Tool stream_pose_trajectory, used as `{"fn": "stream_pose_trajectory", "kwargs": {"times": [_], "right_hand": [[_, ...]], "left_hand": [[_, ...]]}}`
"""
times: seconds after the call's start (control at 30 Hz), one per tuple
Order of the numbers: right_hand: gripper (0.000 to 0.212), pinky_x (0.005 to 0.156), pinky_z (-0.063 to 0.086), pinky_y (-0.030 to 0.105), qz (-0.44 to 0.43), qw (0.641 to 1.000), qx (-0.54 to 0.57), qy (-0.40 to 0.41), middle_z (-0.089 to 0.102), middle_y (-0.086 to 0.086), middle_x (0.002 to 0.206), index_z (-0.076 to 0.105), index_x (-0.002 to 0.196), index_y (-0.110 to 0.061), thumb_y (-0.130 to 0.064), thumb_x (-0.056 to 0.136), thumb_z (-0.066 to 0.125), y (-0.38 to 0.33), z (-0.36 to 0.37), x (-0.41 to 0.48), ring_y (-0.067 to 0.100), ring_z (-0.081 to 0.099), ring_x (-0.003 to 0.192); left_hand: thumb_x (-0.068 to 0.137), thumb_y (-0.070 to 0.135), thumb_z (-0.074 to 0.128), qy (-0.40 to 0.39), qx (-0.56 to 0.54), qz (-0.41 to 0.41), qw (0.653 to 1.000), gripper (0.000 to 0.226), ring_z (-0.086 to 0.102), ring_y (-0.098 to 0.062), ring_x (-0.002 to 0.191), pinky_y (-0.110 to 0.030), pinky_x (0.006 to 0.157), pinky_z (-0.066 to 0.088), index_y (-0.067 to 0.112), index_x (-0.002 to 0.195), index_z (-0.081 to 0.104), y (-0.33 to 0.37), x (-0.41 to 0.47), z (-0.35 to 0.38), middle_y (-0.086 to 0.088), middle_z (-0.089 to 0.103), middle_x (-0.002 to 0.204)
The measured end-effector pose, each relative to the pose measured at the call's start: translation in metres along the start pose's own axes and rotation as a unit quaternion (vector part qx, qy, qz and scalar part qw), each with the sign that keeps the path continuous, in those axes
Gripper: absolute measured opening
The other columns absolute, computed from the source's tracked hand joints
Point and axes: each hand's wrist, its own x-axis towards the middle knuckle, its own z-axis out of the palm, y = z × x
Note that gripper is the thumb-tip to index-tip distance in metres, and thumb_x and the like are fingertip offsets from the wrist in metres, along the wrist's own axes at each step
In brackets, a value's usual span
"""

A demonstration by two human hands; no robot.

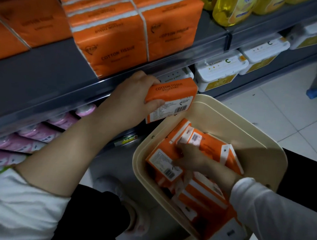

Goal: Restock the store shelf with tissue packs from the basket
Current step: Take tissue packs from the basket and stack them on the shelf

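By one basket (pixel 220 105), left hand (pixel 135 98) grips one pack (pixel 174 96).

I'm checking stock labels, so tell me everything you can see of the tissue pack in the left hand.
The tissue pack is a rectangular block in orange wrap, with COTTON TISSUE printed on its top side and a white barcode label on the face toward the camera. The left hand grips its left end, fingers on top, thumb on the label face. It hangs tilted between the shelf edge and the cream basket rim.
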Motion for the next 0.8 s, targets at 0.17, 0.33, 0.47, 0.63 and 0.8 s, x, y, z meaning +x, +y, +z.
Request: {"fn": "stream_pose_trajectory", "kwargs": {"times": [0.17,0.33,0.47,0.63,0.8], "right_hand": [[0.033,0.084,0.046,0.031,0.014,0.988,0.106,0.116,0.064,0.012,0.11,0.06,0.11,-0.004,-0.011,0.079,0.07,-0.001,-0.054,-0.02,0.028,0.059,0.102],[0.02,0.07,0.052,0.036,0.049,0.9,0.35,0.255,0.066,0.018,0.101,0.06,0.092,-0.014,-0.001,0.078,0.068,0.006,-0.091,-0.051,0.025,0.062,0.078],[0.033,0.074,0.052,0.04,-0.009,0.857,0.317,0.407,0.063,0.014,0.105,0.056,0.104,-0.016,-0.005,0.077,0.071,0.001,-0.106,-0.067,0.027,0.061,0.087],[0.045,0.086,0.032,0.008,-0.168,0.835,0.041,0.522,0.048,0.003,0.106,0.055,0.119,-0.011,-0.003,0.076,0.068,-0.022,-0.105,-0.096,0.003,0.039,0.098],[0.045,0.087,0.04,0.036,-0.242,0.806,-0.095,0.531,0.052,0.006,0.111,0.057,0.116,-0.014,-0.004,0.073,0.067,-0.03,-0.095,-0.1,0.018,0.046,0.102]], "left_hand": [[0.092,0.037,0.055,0.01,-0.035,-0.044,0.998,0.041,0.045,-0.01,0.092,-0.026,0.076,0.035,0.016,0.125,0.043,0.004,-0.002,-0.001,0.003,0.043,0.113],[0.09,0.04,0.056,0.006,-0.108,-0.11,0.988,0.038,0.058,-0.019,0.09,-0.032,0.075,0.047,0.017,0.118,0.045,0.013,-0.009,0.009,0.0,0.057,0.105],[0.086,0.037,0.061,0.018,-0.287,-0.179,0.941,0.034,0.063,-0.022,0.098,-0.045,0.083,0.055,0.028,0.114,0.045,0.019,-0.013,0.025,-0.004,0.061,0.114],[0.093,0.032,0.055,-0.037,-0.543,-0.246,0.802,0.032,0.065,-0.025,0.098,-0.042,0.069,0.06,0.045,0.116,0.038,0.038,-0.024,0.034,-0.004,0.057,0.122],[0.099,0.032,0.044,-0.064,-0.61,-0.232,0.755,0.018,0.065,-0.02,0.098,-0.035,0.071,0.057,0.035,0.111,0.057,0.048,-0.031,0.032,-0.005,0.065,0.114]]}}
